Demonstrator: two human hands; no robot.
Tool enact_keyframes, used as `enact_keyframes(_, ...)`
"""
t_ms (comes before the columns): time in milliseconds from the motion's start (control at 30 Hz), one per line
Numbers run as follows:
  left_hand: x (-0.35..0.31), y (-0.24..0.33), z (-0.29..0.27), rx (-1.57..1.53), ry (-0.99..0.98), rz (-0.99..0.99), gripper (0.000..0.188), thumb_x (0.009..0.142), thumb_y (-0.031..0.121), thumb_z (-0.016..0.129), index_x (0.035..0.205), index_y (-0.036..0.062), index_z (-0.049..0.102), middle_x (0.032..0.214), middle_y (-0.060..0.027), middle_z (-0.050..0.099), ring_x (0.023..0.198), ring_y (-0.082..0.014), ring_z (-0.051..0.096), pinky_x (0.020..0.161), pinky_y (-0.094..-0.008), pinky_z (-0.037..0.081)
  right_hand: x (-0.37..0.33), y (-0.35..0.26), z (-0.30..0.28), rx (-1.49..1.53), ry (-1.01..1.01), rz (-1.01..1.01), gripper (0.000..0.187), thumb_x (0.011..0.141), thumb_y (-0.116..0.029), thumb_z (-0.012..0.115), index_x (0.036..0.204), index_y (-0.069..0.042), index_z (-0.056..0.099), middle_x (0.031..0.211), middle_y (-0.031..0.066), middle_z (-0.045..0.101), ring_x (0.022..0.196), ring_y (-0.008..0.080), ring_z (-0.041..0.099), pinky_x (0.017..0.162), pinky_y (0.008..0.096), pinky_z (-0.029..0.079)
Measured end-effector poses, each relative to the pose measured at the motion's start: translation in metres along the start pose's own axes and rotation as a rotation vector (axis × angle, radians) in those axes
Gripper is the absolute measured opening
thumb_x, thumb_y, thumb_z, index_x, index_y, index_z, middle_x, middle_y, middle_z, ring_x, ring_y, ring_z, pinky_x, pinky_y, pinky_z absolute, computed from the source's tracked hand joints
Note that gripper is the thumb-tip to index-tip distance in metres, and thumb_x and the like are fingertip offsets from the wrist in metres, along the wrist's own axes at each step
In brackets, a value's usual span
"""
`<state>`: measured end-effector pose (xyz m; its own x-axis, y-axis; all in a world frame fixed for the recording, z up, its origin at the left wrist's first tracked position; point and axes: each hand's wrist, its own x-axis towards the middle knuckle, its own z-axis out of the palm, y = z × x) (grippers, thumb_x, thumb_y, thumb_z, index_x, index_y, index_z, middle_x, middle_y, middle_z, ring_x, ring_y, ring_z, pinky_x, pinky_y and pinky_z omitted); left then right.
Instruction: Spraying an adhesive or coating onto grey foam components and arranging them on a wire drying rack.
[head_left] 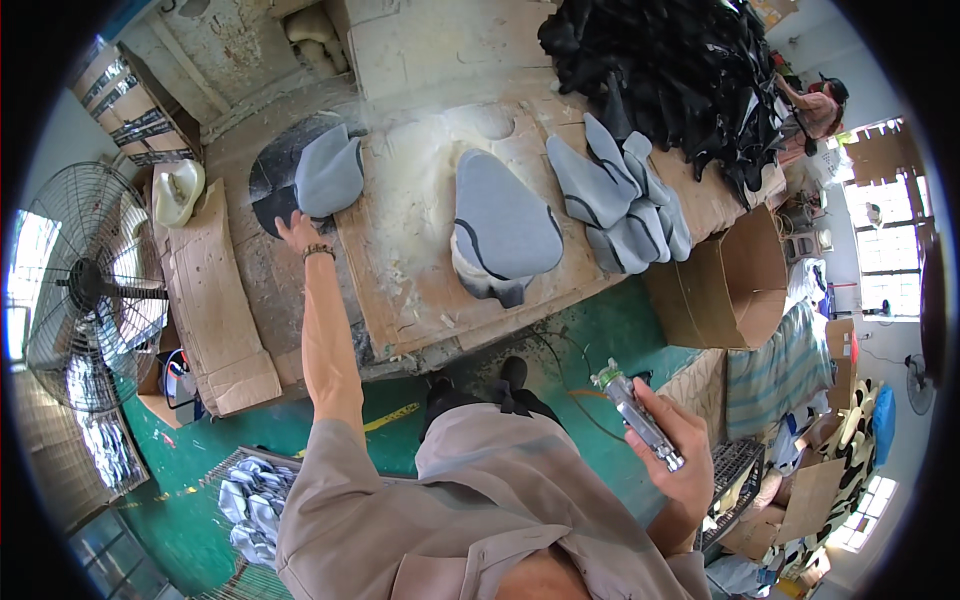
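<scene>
At the far left of the worktable, a carton point(135, 105) wears dark bands with pale printing, too small and bent in this view to make out. A cream moulded piece point(180, 193) lies near it, with no visible lettering. Further right, a black piece point(268, 205) lies partly under a loose grey cover point(330, 175). The person's left hand point(297, 234) is at the cover's lower edge with the fingers spread apart; whether the fingertips press on it cannot be told. The cover looks light and floppy, probably a soft sheet material that would fold easily, so its edge seems the natural place to take hold, with fingers on top and thumb beneath. Mid-table, a grey-covered form point(508, 215) rests on the dusty cardboard, broad end toward the person, with pale padding showing at its lower left. It is likely springy and stiffer than the loose cover, better lifted with a palm along each side. Next comes a pile of grey covers point(620, 205), overlapping and presumably just as limp; no writing shows on them. Below and to the right, held out above the floor, the right hand point(683, 445) has its fingers wrapped around a metallic hand tool point(642, 415) with a greenish end. The tool looks hard and rather dense, with its barrel as the place to grip; no marking on it is readable.
</scene>
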<state>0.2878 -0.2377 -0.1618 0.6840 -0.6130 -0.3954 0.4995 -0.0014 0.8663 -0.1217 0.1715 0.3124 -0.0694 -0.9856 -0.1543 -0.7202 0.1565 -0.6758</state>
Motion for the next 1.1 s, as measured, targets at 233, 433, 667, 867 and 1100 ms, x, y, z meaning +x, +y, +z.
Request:
enact_keyframes(233, -0.090, 0.044, -0.072, 0.005, 0.062, 0.164, 0.072, 0.088, -0.008, 0.059, 0.154, 0.0120, 0.037, 0.142, -0.0104, 0.055, 0.114, -0.0254, 0.061, 0.093, -0.0381, 0.050, -0.007, 0.018, -0.057, 0.002, 0.070, -0.159, 0.062, 0.073, 0.009, 0.071, 0.134, 0.000, 0.062, 0.092, 0.0179, 0.068, 0.079, 0.0315, 0.069, 0.072, 0.0326, 0.053)
enact_keyframes(433, -0.246, -0.012, -0.218, -0.056, 0.056, -0.049, 0.039, 0.093, -0.001, 0.061, 0.131, 0.0100, 0.061, 0.115, -0.0060, 0.069, 0.101, -0.0217, 0.069, 0.080, -0.0355, 0.055, -0.033, 0.059, -0.113, -0.048, -0.080, -0.176, 0.057, 0.073, 0.003, 0.071, 0.129, 0.006, 0.063, 0.098, 0.0221, 0.069, 0.080, 0.0297, 0.069, 0.074, 0.0314, 0.052)
enact_keyframes(667, -0.351, -0.106, -0.483, 0.638, -0.099, -0.164, 0.010, 0.088, 0.016, 0.064, 0.095, 0.0134, 0.070, 0.083, -0.0044, 0.068, 0.067, -0.0231, 0.067, 0.055, -0.0361, 0.053, -0.042, 0.104, -0.162, -0.050, -0.055, -0.345, 0.066, 0.071, -0.015, 0.069, 0.133, 0.004, 0.060, 0.087, 0.0155, 0.067, 0.074, 0.0306, 0.065, 0.069, 0.0360, 0.049)
enact_keyframes(867, -0.465, -0.118, -0.500, 0.860, 0.162, -0.923, 0.009, 0.093, 0.022, 0.066, 0.093, 0.0137, 0.067, 0.084, -0.0059, 0.068, 0.066, -0.0263, 0.068, 0.055, -0.0391, 0.055, -0.059, 0.143, -0.185, -0.115, -0.243, -0.486, 0.083, 0.066, -0.024, 0.073, 0.141, 0.006, 0.052, 0.088, 0.0141, 0.065, 0.070, 0.0308, 0.063, 0.060, 0.0381, 0.050)
enact_keyframes(1100, -0.446, -0.119, -0.477, 0.715, 0.061, -0.827, 0.025, 0.096, 0.016, 0.063, 0.120, 0.0116, 0.067, 0.105, -0.0087, 0.069, 0.078, -0.0248, 0.069, 0.063, -0.0429, 0.059, -0.070, 0.118, -0.166, -0.052, 0.038, -0.377, 0.072, 0.081, -0.039, 0.064, 0.139, 0.004, 0.056, 0.088, 0.0173, 0.063, 0.076, 0.0288, 0.064, 0.070, 0.0346, 0.049)
